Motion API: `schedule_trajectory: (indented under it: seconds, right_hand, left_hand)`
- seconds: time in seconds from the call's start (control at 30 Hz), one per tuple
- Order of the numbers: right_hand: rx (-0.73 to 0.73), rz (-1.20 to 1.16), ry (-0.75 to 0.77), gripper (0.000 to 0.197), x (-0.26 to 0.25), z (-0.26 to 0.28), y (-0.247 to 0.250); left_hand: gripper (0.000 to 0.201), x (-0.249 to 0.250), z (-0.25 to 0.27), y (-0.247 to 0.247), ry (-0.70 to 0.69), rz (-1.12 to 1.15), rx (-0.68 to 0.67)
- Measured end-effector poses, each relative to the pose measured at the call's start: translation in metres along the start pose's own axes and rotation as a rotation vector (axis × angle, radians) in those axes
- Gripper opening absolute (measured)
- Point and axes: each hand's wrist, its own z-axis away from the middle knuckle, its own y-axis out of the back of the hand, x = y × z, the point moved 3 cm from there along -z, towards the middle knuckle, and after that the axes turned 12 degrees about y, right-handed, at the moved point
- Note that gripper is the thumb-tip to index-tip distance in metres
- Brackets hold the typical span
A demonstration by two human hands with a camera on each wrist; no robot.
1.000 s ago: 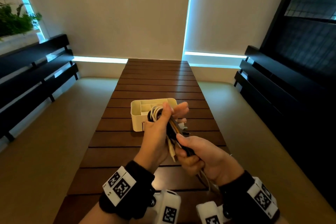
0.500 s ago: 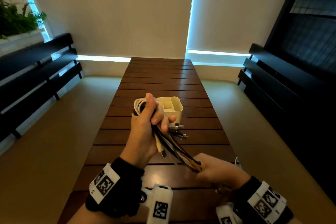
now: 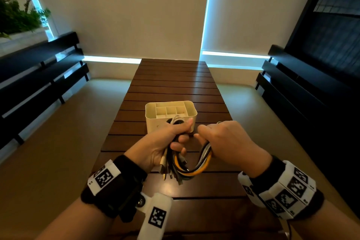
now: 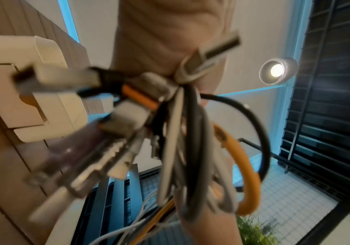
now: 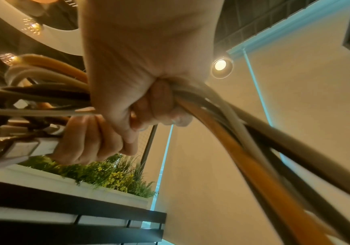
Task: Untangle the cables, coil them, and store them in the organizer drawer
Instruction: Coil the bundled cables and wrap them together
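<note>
A bundle of cables (image 3: 191, 167), orange, black, white and grey, hangs in a loop between both hands above the wooden table. My left hand (image 3: 167, 142) grips the folded end of the bundle, with several plugs (image 4: 111, 126) sticking out below the fist. My right hand (image 3: 220, 138) is curled round the other side of the cables (image 5: 243, 149), which trail on past it. Just behind the hands the cream organizer (image 3: 150, 115) stands on the table, its top compartments showing; its front drawer (image 4: 19, 102) shows in the left wrist view.
The slatted wooden table (image 3: 171, 84) runs away from me. Black benches (image 3: 39, 76) line the left side and the right side (image 3: 303, 91). A planter with green plants (image 3: 17, 17) is at the far left. Tan floor lies on both sides of the table.
My right hand has come up from low near my body to level with the left hand, bending the cables into a loop. My left hand has dropped slightly in front of the organizer.
</note>
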Motion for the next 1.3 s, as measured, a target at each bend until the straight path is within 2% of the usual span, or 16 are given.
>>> schedule_trajectory:
  seconds: [0.07,0.23,0.33,0.47,0.53,0.6,0.67,0.73,0.8,0.9,0.97,1.0,1.07,1.13,1.23,1.3]
  right_hand:
    - [-0.019,0.012,0.029,0.007,-0.004,-0.003,-0.005]
    - [-0.04,0.073,-0.066,0.019,-0.01,-0.009,-0.012]
    - [-0.056,0.091,-0.139,0.03,-0.013,-0.014,-0.015]
    - [-0.095,0.06,-0.23,0.03,-0.016,-0.019,-0.017]
    - [-0.107,0.022,-0.216,0.031,-0.019,-0.02,-0.017]
    - [-0.092,-0.055,-0.18,0.03,-0.022,-0.021,-0.018]
    - [-0.162,-0.136,-0.199,0.028,-0.024,-0.024,-0.021]
    - [-0.29,-0.127,-0.216,0.047,-0.027,-0.025,-0.024]
    - [-0.366,-0.161,-0.238,0.055,-0.023,-0.021,-0.025]
    - [-0.383,-0.412,-0.281,0.071,-0.008,-0.017,-0.023]
    - [-0.44,-0.783,-0.33,0.083,0.002,-0.011,-0.023]
    - [-0.463,-0.926,-0.351,0.082,0.008,-0.005,-0.025]
    - [-0.535,-1.072,-0.382,0.068,0.024,0.014,-0.03]
    - [-0.614,-1.163,-0.414,0.041,0.035,0.038,-0.036]
    - [-0.539,-1.26,-0.451,0.015,0.03,0.062,-0.046]
    - [-0.407,-1.384,-0.477,0.037,0.018,0.066,-0.053]
  left_hand:
    - [0.025,-0.005,-0.004,-0.001,0.023,-0.056,0.022]
    - [0.04,-0.011,-0.012,0.002,-0.001,-0.062,0.141]
    - [0.058,-0.016,-0.014,-0.002,0.025,-0.011,0.129]
    - [0.069,-0.018,-0.015,-0.005,0.036,0.076,0.092]
    - [0.069,-0.021,-0.014,-0.007,0.026,0.09,0.049]
    - [0.059,-0.024,-0.011,-0.01,-0.021,-0.012,0.011]
    - [0.055,-0.028,-0.007,-0.014,-0.051,-0.128,0.001]
    - [0.063,-0.028,-0.006,-0.014,-0.055,-0.212,-0.002]
    - [0.059,-0.024,-0.004,-0.013,-0.059,-0.278,-0.038]
    - [0.04,-0.021,-0.002,-0.009,-0.048,-0.434,-0.054]
    - [0.035,-0.022,0.0,-0.008,-0.023,-0.522,-0.054]
    - [0.035,-0.022,0.001,-0.007,-0.018,-0.543,-0.057]
    - [0.025,-0.018,0.006,-0.004,-0.04,-0.58,-0.038]
    - [0.016,-0.011,0.011,0.002,-0.073,-0.584,-0.015]
    - [0.023,-0.004,0.016,0.009,-0.153,-0.547,0.021]
    - [0.027,-0.003,0.017,0.006,-0.196,-0.553,0.006]
